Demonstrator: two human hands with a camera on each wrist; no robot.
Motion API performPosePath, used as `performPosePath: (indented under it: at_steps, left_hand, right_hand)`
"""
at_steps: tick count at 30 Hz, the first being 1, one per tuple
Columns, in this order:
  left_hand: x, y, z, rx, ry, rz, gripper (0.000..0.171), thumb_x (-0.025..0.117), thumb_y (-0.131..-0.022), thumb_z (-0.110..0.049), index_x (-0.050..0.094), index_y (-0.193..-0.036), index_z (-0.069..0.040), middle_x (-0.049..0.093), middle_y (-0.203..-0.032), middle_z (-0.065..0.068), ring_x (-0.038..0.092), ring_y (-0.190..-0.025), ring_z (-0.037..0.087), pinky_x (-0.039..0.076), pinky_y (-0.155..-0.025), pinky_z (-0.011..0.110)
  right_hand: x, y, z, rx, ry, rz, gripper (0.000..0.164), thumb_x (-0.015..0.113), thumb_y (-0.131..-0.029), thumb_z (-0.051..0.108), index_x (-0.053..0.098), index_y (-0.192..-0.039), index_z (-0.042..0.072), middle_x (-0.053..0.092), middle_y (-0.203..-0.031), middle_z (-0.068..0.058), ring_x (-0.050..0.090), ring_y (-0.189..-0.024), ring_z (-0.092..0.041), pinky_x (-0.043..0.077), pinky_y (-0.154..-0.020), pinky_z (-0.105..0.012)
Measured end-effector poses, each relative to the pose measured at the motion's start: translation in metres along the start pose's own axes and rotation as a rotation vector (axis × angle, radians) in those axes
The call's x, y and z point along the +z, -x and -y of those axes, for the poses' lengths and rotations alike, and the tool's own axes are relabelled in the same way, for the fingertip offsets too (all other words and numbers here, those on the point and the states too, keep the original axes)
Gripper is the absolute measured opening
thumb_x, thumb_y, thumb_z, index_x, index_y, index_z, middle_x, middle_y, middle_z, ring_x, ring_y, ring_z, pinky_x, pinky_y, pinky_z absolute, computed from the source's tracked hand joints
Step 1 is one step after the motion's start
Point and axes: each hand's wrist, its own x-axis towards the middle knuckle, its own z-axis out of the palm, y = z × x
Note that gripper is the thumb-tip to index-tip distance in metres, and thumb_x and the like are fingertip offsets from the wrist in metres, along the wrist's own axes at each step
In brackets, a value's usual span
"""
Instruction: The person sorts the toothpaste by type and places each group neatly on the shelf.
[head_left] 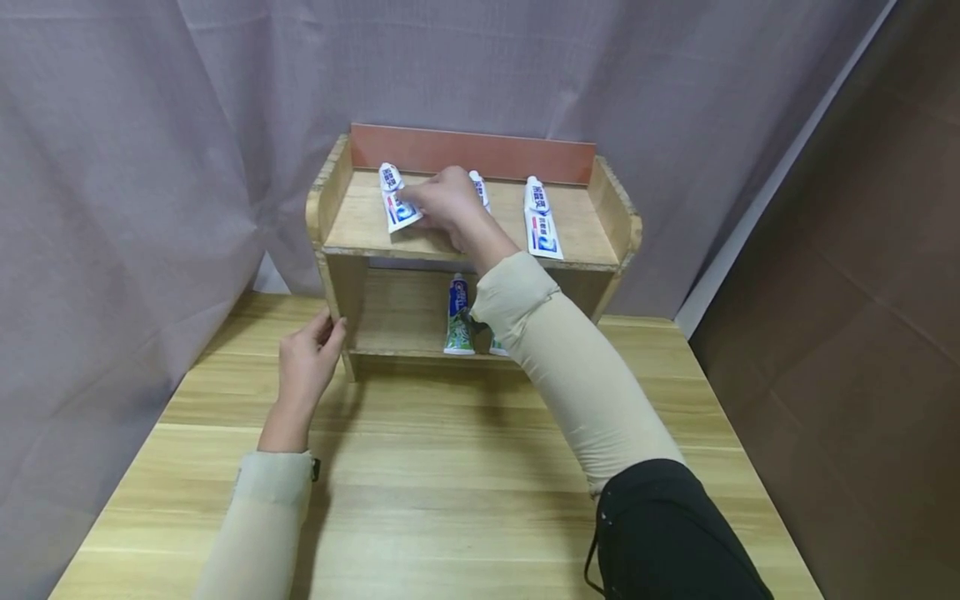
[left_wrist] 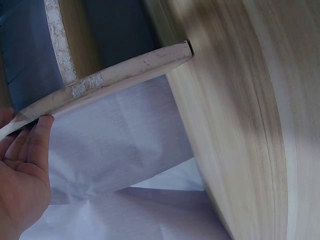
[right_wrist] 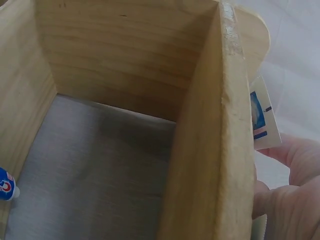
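Note:
A two-tier wooden shelf (head_left: 427, 354) stands on the table. My left hand (head_left: 307, 358) grips the edge of its left side panel (left_wrist: 120, 72), fingers on the outer face. Over the top tier, my right hand (head_left: 453, 204) pinches a white-and-blue toothpaste tube (head_left: 397, 200) near its flat end, at the left of that tier. The tube's flat end (right_wrist: 264, 115) shows beside the fingers in the right wrist view. Two similar tubes lie on the top tier: one (head_left: 480, 187) partly hidden behind my right hand, another (head_left: 542, 218) at the right.
On the lower tier lies a blue-and-green toothpaste tube (head_left: 458, 317); another green tube (head_left: 497, 346) beside it is mostly hidden by my right sleeve. A reddish board (head_left: 472, 152) closes the back of the top tier. Grey cloth (head_left: 450, 58) hangs behind the table (head_left: 450, 500).

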Motion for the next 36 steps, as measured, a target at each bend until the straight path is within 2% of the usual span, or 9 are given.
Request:
performPosePath:
  at_steps: [6, 9, 15, 19, 27, 36]
  left_hand:
    - [0.001, 0.000, 0.000, 0.001, 0.002, -0.005, 0.035, 0.063, -0.100, -0.025, 0.069, -0.128, -0.005, 0.073, -0.108, 0.018, 0.074, -0.095, 0.031, 0.064, -0.076, 0.041]
    - [0.001, 0.001, 0.000, 0.003, 0.004, -0.008, 0.034, 0.063, -0.100, -0.023, 0.069, -0.128, -0.005, 0.073, -0.108, 0.019, 0.074, -0.094, 0.032, 0.064, -0.075, 0.042]
    - [0.001, 0.001, 0.000, 0.001, 0.000, -0.020, 0.033, 0.065, -0.099, -0.022, 0.070, -0.127, -0.006, 0.073, -0.107, 0.018, 0.074, -0.093, 0.032, 0.064, -0.075, 0.042]
    - [0.001, 0.001, 0.000, 0.008, -0.004, -0.025, 0.032, 0.065, -0.099, -0.021, 0.070, -0.126, -0.007, 0.073, -0.107, 0.017, 0.074, -0.093, 0.032, 0.064, -0.076, 0.043]
    - [0.000, 0.001, -0.001, 0.009, -0.004, -0.029, 0.032, 0.065, -0.098, -0.021, 0.071, -0.125, -0.006, 0.073, -0.106, 0.017, 0.074, -0.093, 0.032, 0.064, -0.076, 0.043]
    - [0.000, 0.001, -0.002, 0.010, -0.013, -0.019, 0.032, 0.065, -0.099, -0.022, 0.071, -0.125, -0.005, 0.073, -0.106, 0.018, 0.074, -0.093, 0.032, 0.064, -0.077, 0.043]
  right_hand:
    - [0.000, 0.001, 0.001, 0.016, -0.025, 0.023, 0.034, 0.077, -0.088, 0.008, 0.067, -0.117, -0.008, 0.070, -0.110, -0.013, 0.072, -0.088, -0.019, 0.062, -0.074, -0.022]
    - [-0.001, 0.003, 0.001, 0.008, 0.043, 0.020, 0.033, 0.079, -0.087, 0.010, 0.069, -0.114, -0.005, 0.071, -0.108, -0.010, 0.071, -0.089, -0.017, 0.061, -0.074, -0.020]
    - [-0.004, 0.006, 0.002, -0.029, 0.212, 0.009, 0.030, 0.080, -0.087, 0.018, 0.072, -0.110, -0.001, 0.073, -0.102, -0.006, 0.068, -0.080, -0.012, 0.058, -0.070, -0.019]
    - [-0.009, 0.008, 0.004, -0.043, 0.270, 0.013, 0.032, 0.081, -0.087, 0.022, 0.073, -0.111, 0.002, 0.073, -0.102, -0.005, 0.068, -0.077, -0.011, 0.059, -0.070, -0.019]
    - [-0.017, 0.011, 0.004, -0.019, 0.147, 0.060, 0.034, 0.078, -0.089, 0.012, 0.069, -0.118, -0.003, 0.074, -0.105, -0.012, 0.074, -0.087, -0.017, 0.062, -0.075, -0.022]
    - [-0.026, 0.016, 0.001, -0.056, 0.096, 0.029, 0.025, 0.076, -0.090, 0.010, 0.071, -0.111, -0.003, 0.074, -0.099, -0.014, 0.074, -0.085, -0.021, 0.063, -0.074, -0.025]
